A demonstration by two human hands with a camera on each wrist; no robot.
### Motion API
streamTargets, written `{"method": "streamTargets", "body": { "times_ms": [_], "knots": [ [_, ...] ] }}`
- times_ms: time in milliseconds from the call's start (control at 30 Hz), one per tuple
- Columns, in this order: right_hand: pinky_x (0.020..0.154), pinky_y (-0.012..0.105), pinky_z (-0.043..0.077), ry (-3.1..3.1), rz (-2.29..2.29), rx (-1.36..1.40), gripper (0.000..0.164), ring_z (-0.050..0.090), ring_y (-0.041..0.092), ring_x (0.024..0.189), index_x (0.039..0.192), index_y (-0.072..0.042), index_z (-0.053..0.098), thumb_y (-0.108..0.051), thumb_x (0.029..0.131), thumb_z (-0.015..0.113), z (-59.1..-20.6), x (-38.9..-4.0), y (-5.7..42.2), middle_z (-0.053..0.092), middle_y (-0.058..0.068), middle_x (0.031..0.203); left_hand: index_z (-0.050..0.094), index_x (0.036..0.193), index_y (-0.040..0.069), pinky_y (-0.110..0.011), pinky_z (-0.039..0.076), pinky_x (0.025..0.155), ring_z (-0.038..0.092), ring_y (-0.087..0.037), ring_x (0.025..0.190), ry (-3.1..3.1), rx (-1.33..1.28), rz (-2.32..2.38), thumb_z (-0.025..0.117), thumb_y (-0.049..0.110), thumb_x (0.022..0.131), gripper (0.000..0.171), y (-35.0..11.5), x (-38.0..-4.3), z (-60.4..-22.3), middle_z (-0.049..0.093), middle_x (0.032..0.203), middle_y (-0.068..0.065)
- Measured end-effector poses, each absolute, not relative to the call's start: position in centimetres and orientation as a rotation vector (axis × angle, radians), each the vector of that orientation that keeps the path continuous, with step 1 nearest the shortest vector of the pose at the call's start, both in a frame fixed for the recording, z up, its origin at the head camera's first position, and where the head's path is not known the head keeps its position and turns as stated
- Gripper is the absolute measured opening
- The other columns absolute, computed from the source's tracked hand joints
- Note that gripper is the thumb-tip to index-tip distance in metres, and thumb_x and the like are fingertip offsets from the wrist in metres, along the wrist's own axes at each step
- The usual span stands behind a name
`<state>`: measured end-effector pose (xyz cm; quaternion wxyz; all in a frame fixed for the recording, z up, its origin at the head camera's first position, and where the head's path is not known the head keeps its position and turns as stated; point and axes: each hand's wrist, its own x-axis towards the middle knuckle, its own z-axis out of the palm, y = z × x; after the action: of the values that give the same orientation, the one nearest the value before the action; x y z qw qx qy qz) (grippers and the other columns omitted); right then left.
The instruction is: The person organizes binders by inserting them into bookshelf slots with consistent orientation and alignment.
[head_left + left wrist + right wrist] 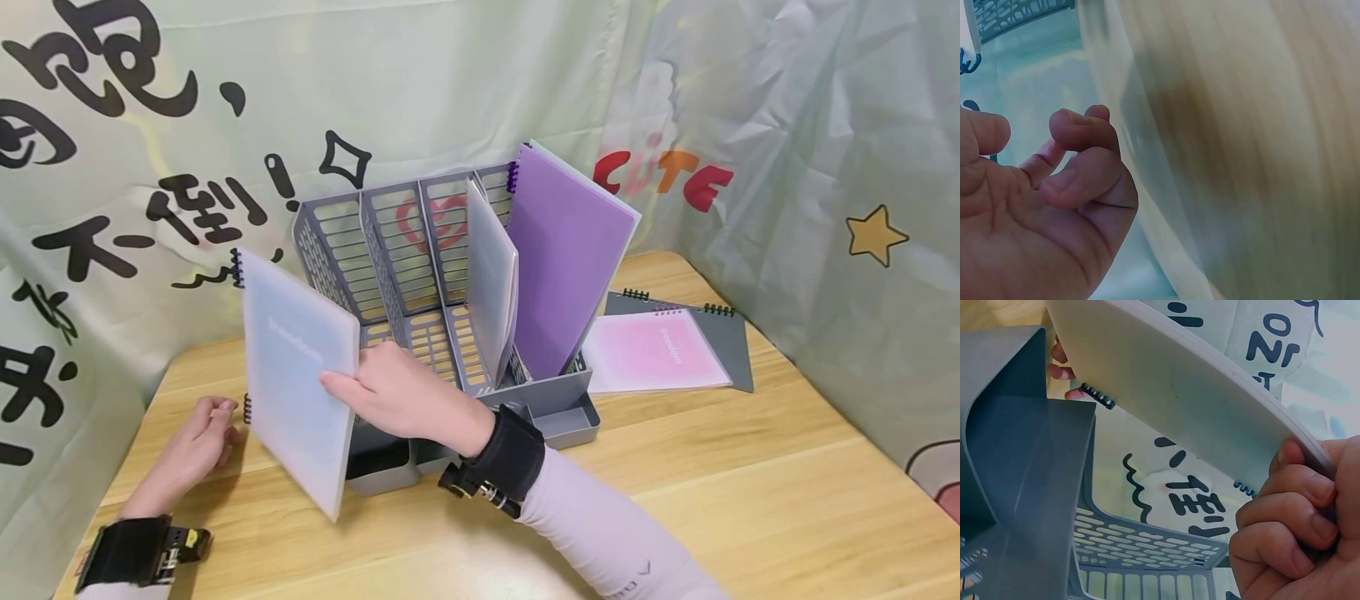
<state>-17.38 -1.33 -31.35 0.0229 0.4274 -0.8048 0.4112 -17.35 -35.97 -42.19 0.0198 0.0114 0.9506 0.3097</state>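
A pale blue ring-bound notebook (pixel 300 367) is held upright by my right hand (pixel 408 392), thumb on its cover and fingers curled behind its edge. The right wrist view shows those curled fingers (pixel 1285 525) against the notebook's back (pixel 1166 387). Beside its spiral edge my left hand (pixel 198 442) hovers near the table with loosely curled fingers and nothing in them. Behind stands a grey slotted file rack (pixel 390 258). In its right-hand slots lean a thin pale notebook (pixel 491 283) and a large purple notebook (pixel 566 258).
On the table (pixel 675 467), right of the rack, a pink notebook (pixel 652 350) lies over a dark grey one (pixel 738 350). Small trays (pixel 562 421) line the rack's front. A printed cloth (pixel 480 75) hangs close behind and along both sides.
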Motion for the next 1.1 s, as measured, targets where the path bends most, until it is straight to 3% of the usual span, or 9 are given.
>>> {"method": "streamTargets", "body": {
  "times_ms": [233,667,933,1100],
  "knots": [
    [0.051,0.014,0.042,-2.465,1.304,1.336,0.032,0.050,-0.002,0.056,0.121,-0.008,0.064,-0.023,0.105,0.041,-30.9,-17.2,-0.2,0.061,-0.011,0.078,0.035,0.129,-0.004,-0.029,0.039,0.053,0.053,-0.021,0.062,2.942,0.026,0.958,0.017,0.047,0.105,0.059,-35.2,-17.7,-42.1,0.056,0.093,-0.018],
    [0.049,0.016,0.040,-2.455,1.227,1.321,0.031,0.047,-0.002,0.051,0.119,-0.009,0.064,-0.024,0.104,0.041,-30.3,-16.6,1.8,0.059,-0.011,0.071,0.035,0.128,-0.004,-0.029,0.039,0.052,0.051,-0.024,0.060,2.932,0.107,1.027,0.019,0.043,0.106,0.055,-33.4,-18.2,-41.8,0.055,0.090,-0.018],
    [0.069,0.016,0.045,-2.427,1.259,1.319,0.033,0.056,-0.002,0.077,0.122,-0.009,0.063,-0.025,0.104,0.041,-30.1,-16.5,3.1,0.066,-0.009,0.101,0.035,0.133,-0.001,-0.029,0.040,0.055,0.054,-0.023,0.063,2.908,0.089,1.038,0.018,0.046,0.105,0.057,-32.4,-18.4,-41.6,0.056,0.092,-0.017],
    [0.072,0.019,0.046,-2.389,1.293,1.328,0.032,0.058,-0.002,0.084,0.123,-0.008,0.062,-0.022,0.104,0.041,-29.9,-16.3,4.0,0.067,-0.005,0.105,0.035,0.132,-0.003,-0.030,0.041,0.053,0.054,-0.023,0.059,2.906,0.115,1.063,0.019,0.044,0.106,0.056,-31.7,-18.7,-41.7,0.058,0.089,-0.018]
  ]
}}
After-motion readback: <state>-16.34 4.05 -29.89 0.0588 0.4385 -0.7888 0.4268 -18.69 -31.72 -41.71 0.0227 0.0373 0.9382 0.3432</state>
